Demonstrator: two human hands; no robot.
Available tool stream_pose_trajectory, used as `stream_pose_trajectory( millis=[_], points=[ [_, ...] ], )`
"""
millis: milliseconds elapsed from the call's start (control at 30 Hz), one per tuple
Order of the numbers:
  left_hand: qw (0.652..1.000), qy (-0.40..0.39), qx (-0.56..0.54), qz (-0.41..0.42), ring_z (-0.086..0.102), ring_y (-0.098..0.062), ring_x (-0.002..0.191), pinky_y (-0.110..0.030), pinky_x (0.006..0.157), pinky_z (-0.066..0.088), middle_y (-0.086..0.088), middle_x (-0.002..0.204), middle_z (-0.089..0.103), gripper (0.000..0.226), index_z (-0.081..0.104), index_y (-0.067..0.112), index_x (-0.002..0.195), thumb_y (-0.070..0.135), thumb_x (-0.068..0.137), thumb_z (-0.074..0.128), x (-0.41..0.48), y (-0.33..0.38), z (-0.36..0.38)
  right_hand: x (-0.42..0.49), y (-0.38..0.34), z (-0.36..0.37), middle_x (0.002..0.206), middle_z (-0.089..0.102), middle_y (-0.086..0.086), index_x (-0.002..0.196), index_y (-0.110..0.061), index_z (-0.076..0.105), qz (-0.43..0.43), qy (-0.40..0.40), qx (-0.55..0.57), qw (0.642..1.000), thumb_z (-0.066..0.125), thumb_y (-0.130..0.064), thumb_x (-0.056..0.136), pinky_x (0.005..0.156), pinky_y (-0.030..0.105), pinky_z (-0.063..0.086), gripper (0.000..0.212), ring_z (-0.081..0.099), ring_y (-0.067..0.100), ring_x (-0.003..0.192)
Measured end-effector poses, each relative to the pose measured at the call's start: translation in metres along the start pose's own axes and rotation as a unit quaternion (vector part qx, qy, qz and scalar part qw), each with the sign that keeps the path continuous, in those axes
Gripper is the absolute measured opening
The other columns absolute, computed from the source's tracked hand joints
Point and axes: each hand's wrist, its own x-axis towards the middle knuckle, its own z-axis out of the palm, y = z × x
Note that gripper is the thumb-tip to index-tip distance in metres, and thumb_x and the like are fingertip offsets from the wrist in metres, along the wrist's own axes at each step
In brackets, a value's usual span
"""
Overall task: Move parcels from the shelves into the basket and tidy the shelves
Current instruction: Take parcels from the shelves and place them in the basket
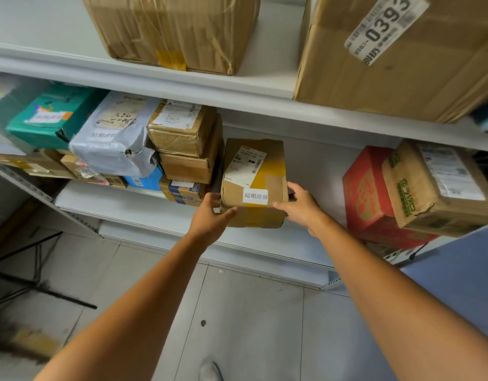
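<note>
The floor (pixel 251 312) is laid with pale grey tiles, and a small dark spot (pixel 203 323) marks one tile near the middle. At the far left, thin black metal legs (pixel 39 287) of some stand slant across the tiles. A blue panel (pixel 462 276) fills the right edge. A grey shoe tip (pixel 210 371) shows at the bottom.

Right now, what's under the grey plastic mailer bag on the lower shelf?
The grey mailer bag lies on a blue parcel and small cardboard boxes. Anything deeper beneath is hidden.
</note>
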Motion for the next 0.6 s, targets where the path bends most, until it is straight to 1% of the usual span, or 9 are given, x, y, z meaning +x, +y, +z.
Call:
stream_pose_trajectory(
  millis=[67,167,200,267,300,367,433,533,600],
  points=[
    [1.000,-0.002,0.006,-0.007,0.058,-0.019,0.106,-0.026,0.078,0.049,-0.006,0.136,0.055,0.059,0.044,0.017,0.137,0.038,0.088,0.070,-0.005,-0.001,0.003,-0.004,0.005,-0.005,0.132,0.056,0.003,0.148,-0.028,0.037,0.002,0.005,0.007,1.000,0.074,-0.029,0.085,0.099,0.048,0.051,0.073,0.057,0.027,0.116],
    [1.000,-0.001,0.011,-0.016,0.059,-0.020,0.103,-0.019,0.064,0.045,-0.006,0.129,0.059,0.055,0.048,0.018,0.130,0.045,0.087,0.069,-0.006,-0.003,0.006,-0.006,0.011,-0.013,0.122,0.059,0.000,0.140,-0.030,0.045,0.004,0.010,0.015,1.000,0.074,-0.036,0.085,0.098,0.047,0.052,0.062,0.060,0.025,0.110],
    [1.000,0.001,0.007,-0.019,0.059,-0.020,0.101,-0.019,0.063,0.044,-0.006,0.126,0.060,0.053,0.048,0.018,0.127,0.047,0.087,0.068,-0.005,-0.003,0.006,-0.006,0.013,-0.015,0.119,0.060,0.000,0.134,-0.031,0.047,0.003,0.010,0.015,1.000,0.073,-0.038,0.085,0.097,0.047,0.053,0.056,0.061,0.024,0.108],
    [1.000,0.003,0.001,-0.025,0.061,-0.019,0.097,-0.023,0.066,0.046,-0.008,0.121,0.063,0.053,0.048,0.019,0.127,0.049,0.087,0.067,0.002,-0.002,0.006,-0.004,0.015,-0.017,0.111,0.060,-0.002,0.123,-0.034,0.047,-0.001,0.009,0.013,1.000,0.072,-0.039,0.086,0.094,0.045,0.054,0.045,0.061,0.023,0.105],
    [1.000,-0.004,-0.004,-0.028,0.061,-0.020,0.096,-0.026,0.068,0.047,-0.009,0.120,0.063,0.055,0.046,0.020,0.129,0.049,0.087,0.067,0.007,-0.002,0.007,-0.002,0.014,-0.017,0.111,0.059,-0.003,0.123,-0.034,0.046,-0.005,0.009,0.012,1.000,0.072,-0.039,0.086,0.093,0.044,0.054,0.045,0.061,0.023,0.105],
    [0.998,-0.029,-0.032,-0.040,0.059,-0.022,0.102,-0.030,0.074,0.048,-0.011,0.124,0.060,0.063,0.039,0.023,0.140,0.045,0.088,0.067,0.016,0.000,0.010,0.002,0.013,-0.014,0.117,0.057,-0.004,0.135,-0.033,0.043,-0.012,0.007,0.010,1.000,0.072,-0.041,0.086,0.094,0.044,0.054,0.058,0.059,0.021,0.108],
    [0.995,-0.051,-0.061,-0.052,0.055,-0.022,0.108,-0.031,0.075,0.046,-0.011,0.132,0.055,0.071,0.031,0.025,0.148,0.040,0.089,0.068,0.024,0.001,0.013,0.005,0.011,-0.009,0.121,0.051,-0.007,0.147,-0.033,0.034,-0.011,0.006,0.018,1.000,0.073,-0.042,0.085,0.097,0.046,0.052,0.073,0.055,0.021,0.114],
    [0.992,-0.070,-0.089,-0.063,0.051,-0.020,0.109,-0.026,0.067,0.043,-0.005,0.132,0.051,0.074,0.025,0.029,0.151,0.037,0.090,0.067,0.035,0.003,0.015,0.012,0.010,-0.004,0.137,0.049,-0.008,0.152,-0.037,0.026,0.002,-0.002,0.039,0.999,0.074,-0.049,0.081,0.101,0.050,0.050,0.086,0.052,0.022,0.123],
    [0.988,-0.080,-0.107,-0.078,0.050,-0.020,0.109,-0.029,0.067,0.045,-0.002,0.129,0.048,0.074,0.024,0.033,0.151,0.037,0.091,0.067,0.043,0.002,0.013,0.018,0.009,-0.003,0.140,0.052,-0.008,0.150,-0.042,0.029,0.007,-0.007,0.054,0.999,0.074,-0.053,0.078,0.098,0.050,0.051,0.085,0.054,0.022,0.122]
  ],
)
